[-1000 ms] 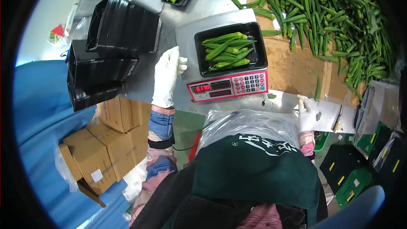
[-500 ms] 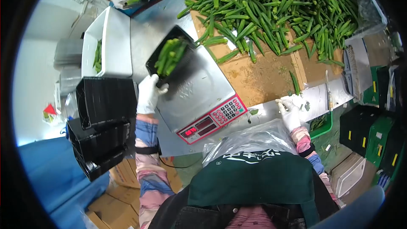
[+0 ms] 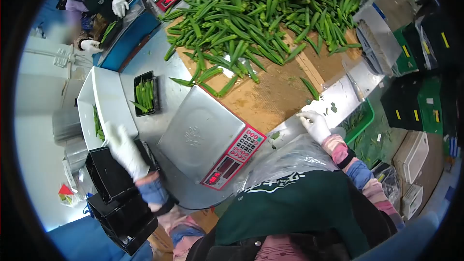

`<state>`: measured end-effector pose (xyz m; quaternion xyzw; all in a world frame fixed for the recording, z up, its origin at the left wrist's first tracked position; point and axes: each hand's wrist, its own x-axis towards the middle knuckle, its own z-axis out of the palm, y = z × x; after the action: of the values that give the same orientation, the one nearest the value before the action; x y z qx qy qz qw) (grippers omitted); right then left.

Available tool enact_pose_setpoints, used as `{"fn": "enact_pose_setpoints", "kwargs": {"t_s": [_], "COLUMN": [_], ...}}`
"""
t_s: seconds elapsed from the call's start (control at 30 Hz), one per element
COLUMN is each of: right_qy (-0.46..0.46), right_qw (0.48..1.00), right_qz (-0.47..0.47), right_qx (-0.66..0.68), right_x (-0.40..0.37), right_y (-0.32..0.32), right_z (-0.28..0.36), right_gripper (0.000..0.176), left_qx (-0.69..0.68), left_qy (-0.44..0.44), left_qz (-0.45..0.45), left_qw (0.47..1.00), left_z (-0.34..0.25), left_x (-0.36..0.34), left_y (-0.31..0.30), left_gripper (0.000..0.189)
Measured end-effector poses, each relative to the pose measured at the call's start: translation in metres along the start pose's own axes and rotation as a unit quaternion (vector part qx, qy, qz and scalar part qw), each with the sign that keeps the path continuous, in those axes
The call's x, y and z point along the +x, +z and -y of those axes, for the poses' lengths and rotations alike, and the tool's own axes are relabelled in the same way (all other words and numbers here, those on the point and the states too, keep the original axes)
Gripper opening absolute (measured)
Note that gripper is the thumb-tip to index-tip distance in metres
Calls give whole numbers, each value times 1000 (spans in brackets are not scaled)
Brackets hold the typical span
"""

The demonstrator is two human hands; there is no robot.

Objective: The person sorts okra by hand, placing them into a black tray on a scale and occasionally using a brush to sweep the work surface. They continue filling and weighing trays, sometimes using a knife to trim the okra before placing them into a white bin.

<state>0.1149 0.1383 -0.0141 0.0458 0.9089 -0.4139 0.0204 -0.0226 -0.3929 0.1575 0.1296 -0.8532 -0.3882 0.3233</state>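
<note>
My left hand [image 3: 126,152], in a white glove, is over the stacked black trays [image 3: 104,171] at the left. Motion smears its fingers, and I see nothing held in it. Beyond it, a black tray of okra [image 3: 145,95] sits on the metal table, left of the scale [image 3: 200,133]. Nothing lies on the scale's metal pan, and its red panel faces me. My right hand [image 3: 315,125], also gloved, rests near the table's front edge with loosely bent, slightly parted fingers and nothing visible in them. One okra pod [image 3: 310,88] lies just beyond it.
A large okra pile [image 3: 270,14] covers the far side of the cardboard [image 3: 261,99]. A white bin [image 3: 113,101] holds some okra. At the far left, a co-worker's gloved hands [image 3: 120,5] are near a blue bin. A green basket [image 3: 369,121] stands below the right edge.
The okra tray has gone from my left hand over the scale to the table left of it. My left hand has moved back toward the stacked trays. The view has shifted.
</note>
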Motion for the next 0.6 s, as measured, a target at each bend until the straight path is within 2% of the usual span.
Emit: {"fn": "enact_pose_setpoints", "kwargs": {"t_s": [0.03,0.07,0.1,0.13,0.17,0.2,0.23,0.3,0.33,0.37,0.4,0.47,0.5,0.53,0.57,0.6], "right_qy": [8,15,21,45,50,56,61,54,50,67,83,98,127,155,182,161], "right_qw": [1000,999,999,997,995,990,983,971,964,969,973,978,983,980,968,962], "right_qz": [-4,-7,-11,-21,-63,-106,-151,-188,-204,-178,-152,-122,-122,-119,-113,-130], "right_qx": [-15,-28,-41,-57,-67,-75,-83,-137,-165,-160,-154,-136,-48,41,129,176], "right_x": [3,6,11,20,28,37,46,62,65,70,75,79,80,79,77,74], "right_y": [1,2,0,-8,-10,-9,-8,-10,-11,-11,-10,-10,-13,-15,-16,-18], "right_z": [-4,-7,-9,-5,-12,-23,-33,-44,-52,-59,-70,-81,-82,-82,-82,-86], "right_gripper": [18,19,19,24,26,28,29,32,33,33,33,31,29,27,26,29], "left_qx": [170,321,489,543,545,487,502,452,390,324,308,220,176,180,176,172], "left_qy": [93,192,230,145,4,20,-19,-70,-118,-166,-183,-159,-146,-167,-147,-127], "left_qz": [-44,-92,-153,-132,-25,3,9,-3,30,62,61,36,24,-18,-44,-70], "left_qw": [980,923,827,816,838,873,864,889,913,929,932,962,973,969,972,974], "left_z": [-19,-30,-12,5,13,67,70,80,100,120,113,124,128,120,113,106], "left_x": [4,8,12,14,15,16,11,14,28,42,48,53,57,54,53,48], "left_y": [-30,-60,-94,-123,-144,-175,-183,-196,-211,-222,-221,-231,-234,-233,-232,-232], "left_gripper": [39,41,41,44,48,49,49,46,45,43,40,38,38,37,37,37]}}
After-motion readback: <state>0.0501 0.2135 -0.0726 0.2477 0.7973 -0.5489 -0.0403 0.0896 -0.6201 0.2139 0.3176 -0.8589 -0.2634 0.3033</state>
